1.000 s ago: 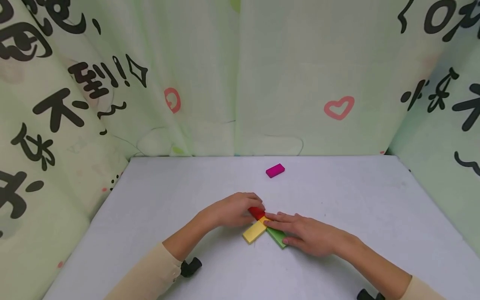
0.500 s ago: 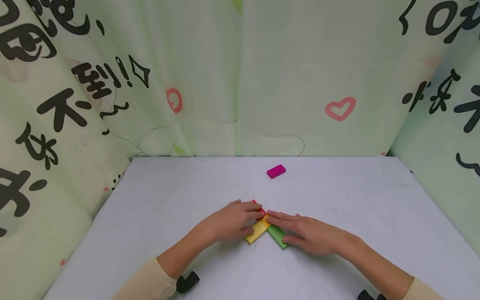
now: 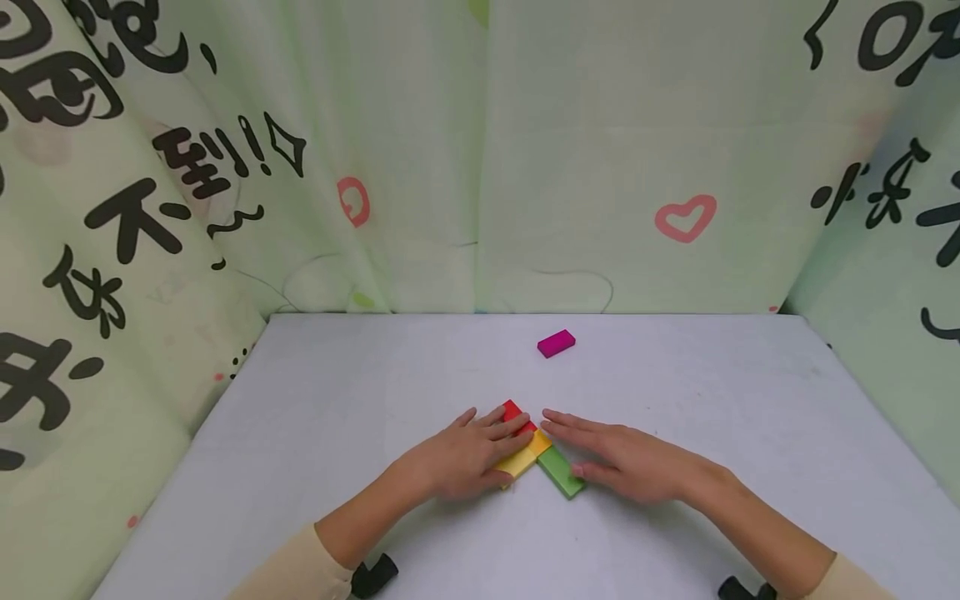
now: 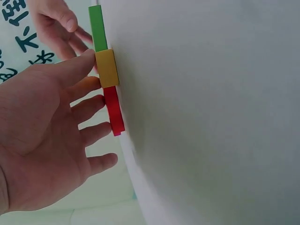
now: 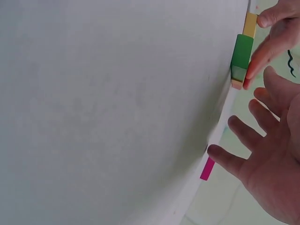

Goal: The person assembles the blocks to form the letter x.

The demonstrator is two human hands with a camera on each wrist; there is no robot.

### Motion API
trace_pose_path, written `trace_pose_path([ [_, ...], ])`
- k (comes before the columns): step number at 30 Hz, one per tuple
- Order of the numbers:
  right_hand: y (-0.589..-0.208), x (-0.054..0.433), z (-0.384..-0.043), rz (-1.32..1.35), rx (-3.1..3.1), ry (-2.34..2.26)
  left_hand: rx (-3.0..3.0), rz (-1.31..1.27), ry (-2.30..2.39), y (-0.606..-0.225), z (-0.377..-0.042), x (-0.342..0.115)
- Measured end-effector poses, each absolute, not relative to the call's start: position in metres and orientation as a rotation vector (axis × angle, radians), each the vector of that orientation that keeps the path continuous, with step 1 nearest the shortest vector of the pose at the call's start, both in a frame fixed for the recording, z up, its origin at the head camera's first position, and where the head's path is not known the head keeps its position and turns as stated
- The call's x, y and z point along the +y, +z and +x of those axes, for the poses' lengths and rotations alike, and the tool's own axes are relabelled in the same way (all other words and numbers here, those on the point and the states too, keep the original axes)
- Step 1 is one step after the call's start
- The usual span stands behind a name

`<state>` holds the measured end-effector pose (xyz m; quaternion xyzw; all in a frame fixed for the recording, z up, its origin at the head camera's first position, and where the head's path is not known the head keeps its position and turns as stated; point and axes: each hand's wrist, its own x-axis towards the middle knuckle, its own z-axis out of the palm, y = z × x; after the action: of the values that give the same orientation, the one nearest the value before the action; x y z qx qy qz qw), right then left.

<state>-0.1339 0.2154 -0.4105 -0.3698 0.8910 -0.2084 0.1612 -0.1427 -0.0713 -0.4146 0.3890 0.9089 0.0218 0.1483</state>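
Note:
Flat coloured blocks lie joined on the white table: a red block [image 3: 512, 409] at the far left end, a yellow block [image 3: 519, 461] reaching toward the near left, an orange block [image 3: 542, 442] at the middle and a green block [image 3: 561, 473] toward the near right. My left hand [image 3: 461, 458] rests over the red and yellow blocks with its fingers straight and spread. In the left wrist view its fingertips are right at the yellow block [image 4: 107, 68] and red block [image 4: 114, 110]. My right hand [image 3: 637, 462] has straight fingers beside the green block, its thumb tip close to that block's edge.
A magenta block [image 3: 557, 343] lies alone toward the back of the white table [image 3: 375, 367]. A pale green curtain [image 3: 570, 150] with black lettering stands behind and at both sides. Black straps [image 3: 373, 575] show at the wrists.
My left hand has come toward me from the red block's far end and spread its fingers over the red and yellow blocks. My right fingers have lifted off the orange block.

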Motion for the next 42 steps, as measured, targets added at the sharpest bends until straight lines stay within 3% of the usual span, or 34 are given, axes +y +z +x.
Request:
trace_pose_path([
  [28, -0.408, 0.235, -0.193, -0.979, 2.696, -0.642, 2.571, 1.066, 0.206, -0.424, -0.143, -0.075],
  [42, -0.409, 0.235, -0.226, -0.811, 2.925, -0.853, 2.548, 1.058, 0.254, -0.424, -0.145, -0.076],
])
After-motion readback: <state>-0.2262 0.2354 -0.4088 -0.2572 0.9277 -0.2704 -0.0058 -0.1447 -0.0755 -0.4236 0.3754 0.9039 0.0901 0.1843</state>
